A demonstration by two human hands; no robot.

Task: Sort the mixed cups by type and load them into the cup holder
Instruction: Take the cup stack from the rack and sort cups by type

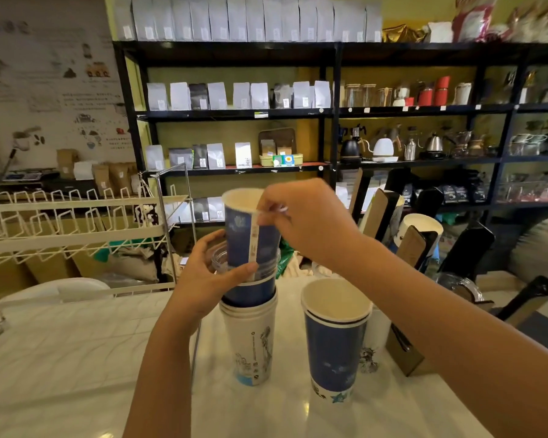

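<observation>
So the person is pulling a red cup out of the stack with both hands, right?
Not quite: the head view shows the cup is blue, not red. The right hand pinches its rim while the left hand holds the clear cup around it, at the top of the stack.

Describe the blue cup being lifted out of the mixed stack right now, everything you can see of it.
The blue paper cup is tall and tapered, with a white inside, a rolled white rim and a pale seam strip down its side. It stands nearly upright, tilted slightly, its base still sunk in a clear plastic cup atop the stack. The right hand pinches its rim; the left hand grips the clear cup around its lower part. Faint pale prints mark the blue wall.
</observation>
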